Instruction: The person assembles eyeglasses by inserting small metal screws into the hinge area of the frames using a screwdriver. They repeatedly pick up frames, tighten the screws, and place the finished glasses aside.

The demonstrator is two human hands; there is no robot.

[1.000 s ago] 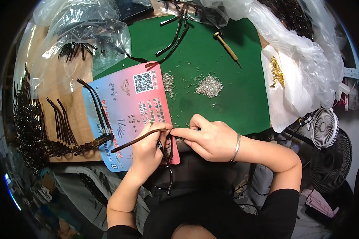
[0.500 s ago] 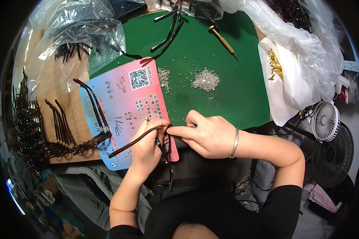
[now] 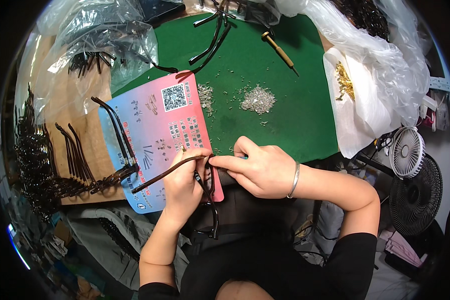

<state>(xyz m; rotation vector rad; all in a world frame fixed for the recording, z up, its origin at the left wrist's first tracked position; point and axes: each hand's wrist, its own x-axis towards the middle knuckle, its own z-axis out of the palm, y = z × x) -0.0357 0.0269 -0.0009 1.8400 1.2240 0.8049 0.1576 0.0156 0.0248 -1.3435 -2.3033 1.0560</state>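
Note:
My left hand is closed around a dark spectacle frame. One brown temple arm of it slants out to the left across my fingers. The frame's lower part hangs over the near edge of a pink and blue printed card. My right hand is closed, its index fingertip meeting the left fingers at the arm's hinge end. A small bluish-green bit shows between the right fingers, but I cannot make out what it is. Small silver screws lie in a pile on the green mat beyond.
A brass-coloured screwdriver lies on the mat's far side. Dark temple arms are heaped at the left, with two on the card. Small gold parts rest on white wrapping at the right. Clear plastic bags crowd the back; fans stand at right.
The brown temple arm has tipped slightly, its free end shifting a little left and up. Both hands keep almost the same place and grip.

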